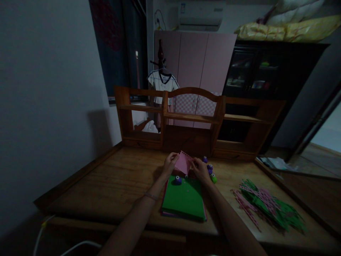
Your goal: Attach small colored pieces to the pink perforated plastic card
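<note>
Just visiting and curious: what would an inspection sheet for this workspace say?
Surface: wooden desk, dimly lit.
Things at hand: pink paper with holes along one edge; stack of sheets, green on top; small purple gadgets and a green gadget.
Clutter: heap of pink and green strips at right.
Hands: left hand and right hand both hold the pink paper.
Cables: white cable at lower left.
Surroundings: shelf unit, pink wardrobe, air conditioner.

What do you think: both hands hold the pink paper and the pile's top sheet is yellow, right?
Not quite: in the head view, the top sheet is green, not yellow. The left hand and right hand do hold the pink paper.
</note>
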### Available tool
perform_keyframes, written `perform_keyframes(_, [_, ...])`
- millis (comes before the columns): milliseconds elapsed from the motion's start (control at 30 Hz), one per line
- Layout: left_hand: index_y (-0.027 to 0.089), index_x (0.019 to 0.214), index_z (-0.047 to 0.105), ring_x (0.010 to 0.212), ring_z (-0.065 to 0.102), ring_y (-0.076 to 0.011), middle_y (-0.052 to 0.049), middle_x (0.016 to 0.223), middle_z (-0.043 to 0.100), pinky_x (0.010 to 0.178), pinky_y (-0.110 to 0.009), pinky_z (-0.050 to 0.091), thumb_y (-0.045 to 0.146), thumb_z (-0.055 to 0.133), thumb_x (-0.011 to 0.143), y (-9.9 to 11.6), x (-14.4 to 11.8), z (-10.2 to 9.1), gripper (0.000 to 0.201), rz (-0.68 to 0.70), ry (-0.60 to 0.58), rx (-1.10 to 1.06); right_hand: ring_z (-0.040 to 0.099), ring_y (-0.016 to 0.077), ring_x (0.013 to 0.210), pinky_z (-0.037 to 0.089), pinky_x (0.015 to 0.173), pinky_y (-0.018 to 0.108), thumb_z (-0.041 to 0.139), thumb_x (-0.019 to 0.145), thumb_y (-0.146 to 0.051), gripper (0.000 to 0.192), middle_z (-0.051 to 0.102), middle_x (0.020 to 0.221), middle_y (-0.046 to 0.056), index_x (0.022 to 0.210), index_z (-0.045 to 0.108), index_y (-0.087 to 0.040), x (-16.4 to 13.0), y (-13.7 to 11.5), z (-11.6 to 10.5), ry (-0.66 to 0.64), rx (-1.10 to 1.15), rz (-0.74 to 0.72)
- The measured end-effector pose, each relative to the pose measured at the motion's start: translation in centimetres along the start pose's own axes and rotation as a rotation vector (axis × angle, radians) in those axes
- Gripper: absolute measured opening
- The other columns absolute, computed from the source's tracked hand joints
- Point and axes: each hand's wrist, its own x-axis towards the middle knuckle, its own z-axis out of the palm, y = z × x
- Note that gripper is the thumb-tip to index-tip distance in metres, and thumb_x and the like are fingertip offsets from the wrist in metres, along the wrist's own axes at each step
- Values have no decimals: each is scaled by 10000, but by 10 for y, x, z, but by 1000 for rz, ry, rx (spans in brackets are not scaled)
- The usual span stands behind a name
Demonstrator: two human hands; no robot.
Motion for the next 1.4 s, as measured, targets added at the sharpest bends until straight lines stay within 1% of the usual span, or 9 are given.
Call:
perform_keyframes(233, [155,831,596,746,535,-147,-42,817,597,648,-221,406,453,584,721,-3,1,1,318,-17,0,8,521,175,687,376,605,256,422,911,-377,269,583,745,40,784,565,-188,0,-3,-2,7,1,2])
perform_keyframes(400, [156,835,592,731,526,-139,-32,810,587,640,-215,405,447,573,742,-4,1,1,306,5,-31,5,527,177,700,373,605,258,422,911,-370,256,582,765,43,788,555,-190,0,-4,-2,19,6,-7])
perform_keyframes(633, [141,802,587,685,505,-122,-20,770,567,607,-206,392,455,566,756,-5,1,2,318,14,-88,-24,507,169,669,352,593,254,423,914,-366,264,554,723,32,742,520,-192,1,-2,-2,37,-18,-9])
perform_keyframes(900, [122,759,596,570,465,-104,-7,666,546,530,-212,374,545,581,714,-9,2,3,425,-78,-144,-41,508,169,668,352,594,253,414,914,-355,256,551,721,32,752,527,-192,1,-2,-3,40,-9,-18])
perform_keyframes(1000, [117,743,604,576,479,-109,-12,650,548,532,-214,383,550,587,708,-11,2,3,435,-85,-144,-36,510,166,662,351,593,252,417,912,-358,256,550,715,31,756,531,-191,1,-1,-2,47,-12,-18])
perform_keyframes(1067, [113,765,616,600,504,-121,-18,640,557,546,-216,396,553,590,706,-11,2,3,445,-94,-142,-39,509,164,658,351,598,254,416,914,-362,259,548,714,30,756,530,-191,1,0,-2,51,-19,-20])
perform_keyframes(1233, [91,823,626,606,550,-134,-41,672,604,551,-220,421,561,617,676,-7,0,5,492,-135,-166,-81,495,161,644,343,595,257,420,914,-359,260,541,711,25,742,524,-193,1,5,-1,74,-51,-23])
perform_keyframes(1400, [82,847,622,547,569,-135,-65,699,639,498,-223,430,556,642,654,-9,0,7,513,-208,-193,-142,495,165,649,345,599,260,408,918,-355,269,543,710,26,737,526,-197,1,4,-1,90,-40,-25])
